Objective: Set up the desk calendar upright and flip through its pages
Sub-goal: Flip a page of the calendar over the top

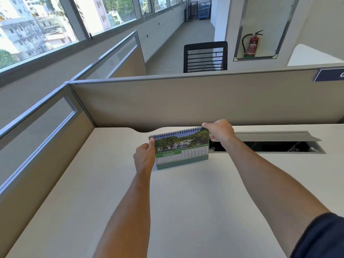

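1. Here, mid-frame, the desk calendar [182, 148] stood upright on the desk [186, 202], showing August.
2. My left hand [144, 155] pinched its left edge, steadying it.
3. My right hand [219, 130] gripped the upper-right corner, ready to flip.

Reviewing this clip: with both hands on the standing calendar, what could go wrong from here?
1. The calendar stands upright, held by the left hand at its left edge and the right hand at the top right corner; an uneven pull could tip it.
2. The open cable hatch sits just right of it; a slide could drop the base in.
3. Tugging pages could tear them at the spiral binding.
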Demonstrator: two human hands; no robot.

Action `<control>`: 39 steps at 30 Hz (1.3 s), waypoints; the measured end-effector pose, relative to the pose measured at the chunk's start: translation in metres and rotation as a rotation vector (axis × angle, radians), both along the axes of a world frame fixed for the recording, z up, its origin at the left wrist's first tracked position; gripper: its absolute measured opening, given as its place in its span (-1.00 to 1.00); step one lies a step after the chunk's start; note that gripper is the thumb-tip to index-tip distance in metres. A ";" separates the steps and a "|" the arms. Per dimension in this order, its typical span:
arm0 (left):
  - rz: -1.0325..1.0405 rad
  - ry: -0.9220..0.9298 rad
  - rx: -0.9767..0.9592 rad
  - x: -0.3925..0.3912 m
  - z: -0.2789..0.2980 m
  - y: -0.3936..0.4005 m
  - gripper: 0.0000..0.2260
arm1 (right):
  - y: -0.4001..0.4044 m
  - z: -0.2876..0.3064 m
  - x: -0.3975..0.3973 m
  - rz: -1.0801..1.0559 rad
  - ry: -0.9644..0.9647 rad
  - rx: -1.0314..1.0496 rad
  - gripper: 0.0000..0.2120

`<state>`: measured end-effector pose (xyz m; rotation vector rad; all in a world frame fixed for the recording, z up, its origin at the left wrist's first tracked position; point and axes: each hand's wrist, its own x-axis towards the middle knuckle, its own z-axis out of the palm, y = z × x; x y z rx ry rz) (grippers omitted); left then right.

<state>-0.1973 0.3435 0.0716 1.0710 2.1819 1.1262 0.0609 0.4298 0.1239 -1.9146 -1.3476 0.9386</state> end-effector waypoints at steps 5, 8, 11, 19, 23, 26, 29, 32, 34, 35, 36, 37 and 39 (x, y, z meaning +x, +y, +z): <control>0.006 0.018 -0.014 0.001 -0.003 0.000 -0.47 | 0.003 0.001 -0.005 -0.010 -0.011 -0.055 -0.69; -0.003 0.020 -0.013 0.000 -0.004 0.000 -0.46 | 0.002 0.003 -0.008 0.002 -0.019 -0.067 -0.72; -0.005 0.008 -0.017 -0.001 -0.006 0.001 -0.44 | -0.001 0.005 -0.009 0.039 0.001 -0.063 -0.70; -0.004 0.001 -0.002 -0.001 -0.009 0.002 -0.44 | -0.001 0.005 -0.011 0.050 -0.045 -0.039 -0.68; 0.001 0.003 0.009 0.000 -0.007 0.001 -0.45 | -0.001 0.004 -0.014 0.023 -0.020 -0.042 -0.67; 0.002 -0.001 0.009 0.001 -0.008 -0.001 -0.45 | 0.001 0.004 -0.015 0.009 0.057 -0.031 -0.67; 0.001 -0.006 0.002 0.001 -0.008 0.000 -0.45 | 0.005 0.000 -0.015 -0.009 0.223 -0.020 -0.64; 0.000 -0.011 -0.001 0.002 -0.009 0.000 -0.46 | 0.007 -0.005 -0.015 -0.049 0.320 0.015 -0.82; 0.001 -0.015 -0.007 0.002 -0.009 0.000 -0.46 | 0.008 -0.007 -0.015 -0.058 0.359 0.067 -0.79; 0.002 -0.018 -0.011 0.002 -0.009 -0.001 -0.46 | 0.006 -0.006 -0.015 -0.047 0.382 0.086 -0.81; 0.002 -0.023 -0.013 0.002 -0.009 -0.001 -0.46 | 0.005 -0.005 -0.014 -0.036 0.408 0.098 -0.75; 0.002 -0.031 -0.013 0.002 -0.008 -0.002 -0.46 | 0.004 -0.004 -0.012 -0.009 0.441 0.106 -0.66; 0.000 -0.044 -0.005 0.003 -0.007 -0.002 -0.44 | 0.003 -0.002 -0.008 0.033 0.480 0.109 -0.59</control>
